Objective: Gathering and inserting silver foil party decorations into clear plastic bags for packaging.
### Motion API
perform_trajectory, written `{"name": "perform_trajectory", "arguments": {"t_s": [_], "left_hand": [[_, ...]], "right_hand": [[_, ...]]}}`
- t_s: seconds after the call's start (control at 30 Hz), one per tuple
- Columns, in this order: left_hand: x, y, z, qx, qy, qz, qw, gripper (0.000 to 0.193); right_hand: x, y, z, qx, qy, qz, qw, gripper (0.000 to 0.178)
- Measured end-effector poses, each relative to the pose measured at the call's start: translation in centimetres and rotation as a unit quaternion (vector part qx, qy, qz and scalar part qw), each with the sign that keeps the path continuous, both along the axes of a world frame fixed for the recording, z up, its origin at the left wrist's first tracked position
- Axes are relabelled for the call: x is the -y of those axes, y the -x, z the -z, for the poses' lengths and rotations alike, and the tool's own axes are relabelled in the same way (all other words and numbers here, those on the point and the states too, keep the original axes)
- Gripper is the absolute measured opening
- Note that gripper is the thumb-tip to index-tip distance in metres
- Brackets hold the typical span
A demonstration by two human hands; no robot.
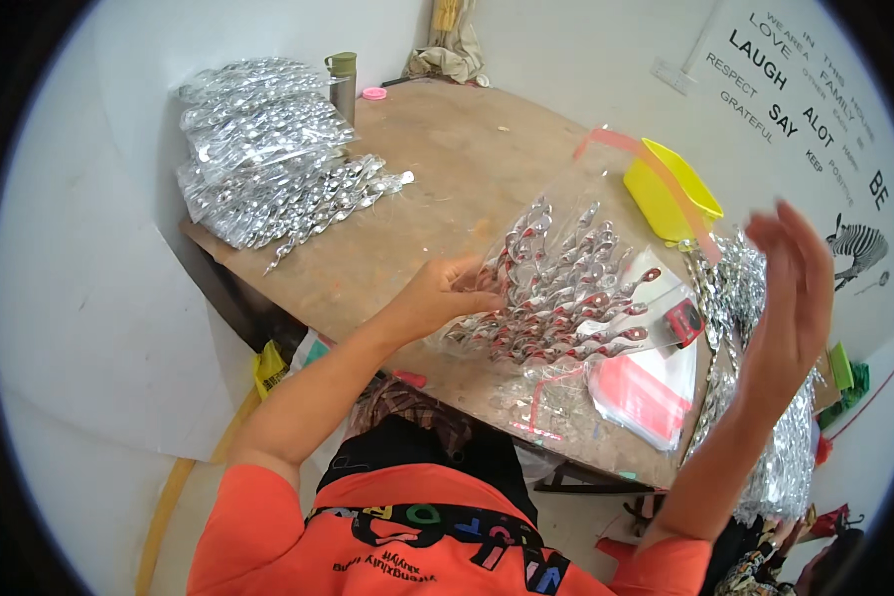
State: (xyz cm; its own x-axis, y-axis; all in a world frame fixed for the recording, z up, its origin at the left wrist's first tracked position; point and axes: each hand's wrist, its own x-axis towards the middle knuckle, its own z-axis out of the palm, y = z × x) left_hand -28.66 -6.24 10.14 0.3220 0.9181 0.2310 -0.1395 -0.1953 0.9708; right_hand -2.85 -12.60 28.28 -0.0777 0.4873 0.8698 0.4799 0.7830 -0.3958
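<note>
My left hand point(454, 295) pinches the left side of a clear plastic bag point(584, 214). Inside the bag lie rows of twisted silver and red spiral strips point(576, 298). A pinkish band point(656, 169) runs along the bag's far edge and bends down on the right. My right hand point(797, 288) is raised to the right of the bag, slightly blurred, its fingers stretched out and holding nothing that I can see. Below the bag, a stack of flat clear bags with pink bands point(641, 397) lies near the table's front edge.
Bagged silver spirals point(268, 149) are piled at the table's left end, beside a green-lidded bottle point(342, 84). A yellow plastic basket point(670, 189) stands at the back right. More silver spirals point(775, 437) hang over the right edge of the wooden table point(437, 149).
</note>
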Motion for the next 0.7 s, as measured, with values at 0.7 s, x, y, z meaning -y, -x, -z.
{"name": "perform_trajectory", "arguments": {"t_s": [0.7], "left_hand": [[-1.9,-0.4,-0.9,0.016,0.018,0.11,0.994,0.037]], "right_hand": [[-6.5,9.0,-3.8,0.459,0.415,-0.096,0.78,0.026]]}}
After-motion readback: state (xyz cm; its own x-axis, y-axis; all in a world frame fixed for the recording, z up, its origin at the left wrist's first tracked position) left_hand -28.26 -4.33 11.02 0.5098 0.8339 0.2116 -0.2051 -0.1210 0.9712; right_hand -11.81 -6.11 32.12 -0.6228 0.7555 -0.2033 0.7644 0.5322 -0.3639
